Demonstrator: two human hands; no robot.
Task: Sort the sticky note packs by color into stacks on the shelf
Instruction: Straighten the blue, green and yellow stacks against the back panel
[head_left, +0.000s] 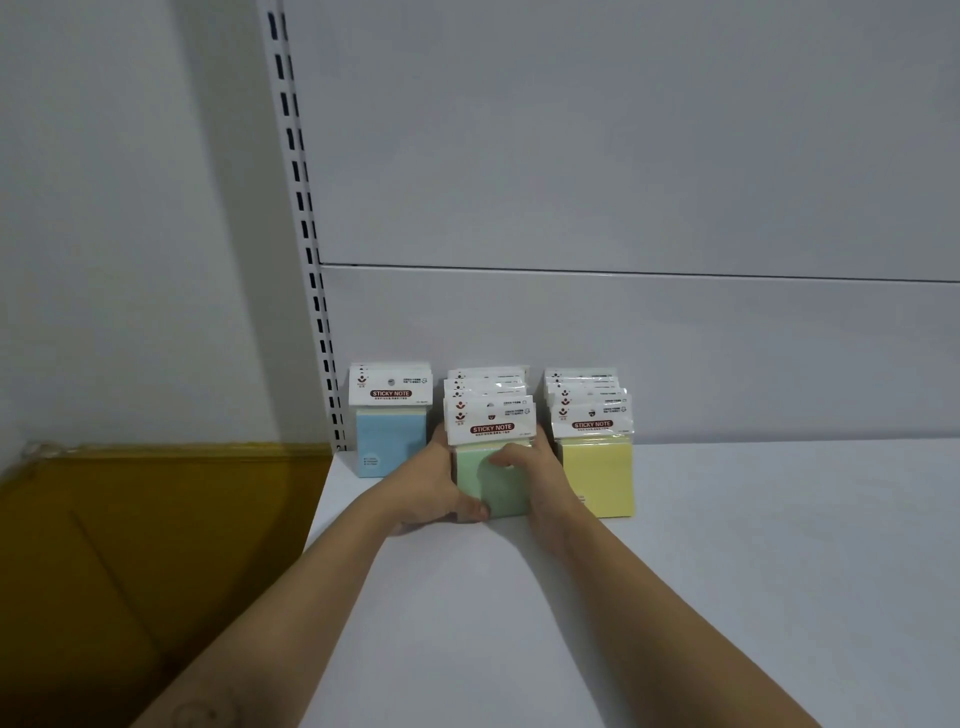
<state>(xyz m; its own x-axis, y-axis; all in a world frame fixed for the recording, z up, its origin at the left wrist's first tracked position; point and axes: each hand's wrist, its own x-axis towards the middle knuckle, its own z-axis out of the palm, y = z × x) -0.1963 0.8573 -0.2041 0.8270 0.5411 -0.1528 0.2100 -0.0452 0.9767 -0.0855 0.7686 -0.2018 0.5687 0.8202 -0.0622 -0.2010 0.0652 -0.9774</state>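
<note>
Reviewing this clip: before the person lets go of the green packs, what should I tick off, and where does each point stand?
1. Colours kept apart: ok. The blue stack, green stack and yellow stack each show one colour at the front.
2. Both hands on the green stack: ok. The left hand holds its left side, the right hand its right side and front.
3. Green stack squared up: not ok. Its header cards are fanned unevenly.
4. Gaps between stacks: ok. Shelf shows between them.
5. Packs hidden behind the front ones match in colour: cannot tell.
6. Any unsorted packs left: cannot tell. None are in view.
</note>
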